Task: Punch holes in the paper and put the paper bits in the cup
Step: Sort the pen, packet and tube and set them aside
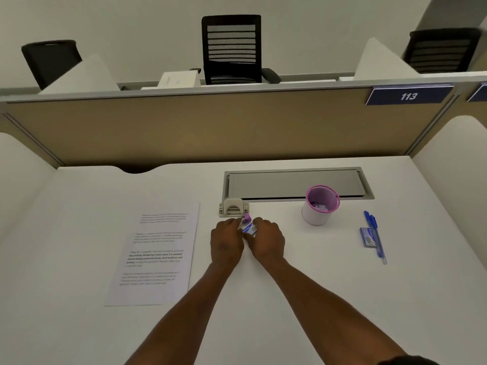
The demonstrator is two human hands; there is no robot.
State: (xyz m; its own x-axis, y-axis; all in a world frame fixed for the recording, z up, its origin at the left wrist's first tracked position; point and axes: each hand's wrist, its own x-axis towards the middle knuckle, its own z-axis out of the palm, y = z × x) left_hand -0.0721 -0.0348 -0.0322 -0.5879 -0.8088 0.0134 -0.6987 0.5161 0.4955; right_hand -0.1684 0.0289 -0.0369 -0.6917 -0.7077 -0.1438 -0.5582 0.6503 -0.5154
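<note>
Hands working a small packet just below the hole punch [233, 207]

Left hand [226, 243] and right hand [267, 239] pinched a small blue-and-white packet [249, 228] between closed fingers, seemingly opening it; cup [320, 205] stood right of the punch.

Setting: open-plan office, cubicle workstation. White desk [79, 233] enclosed by tan partition [210, 127] and white side dividers. Numbered plate "113" [408, 96] on partition. Cable tray lid [295, 184] set into desk. Mesh-back chairs [232, 48] at stations beyond.
</note>
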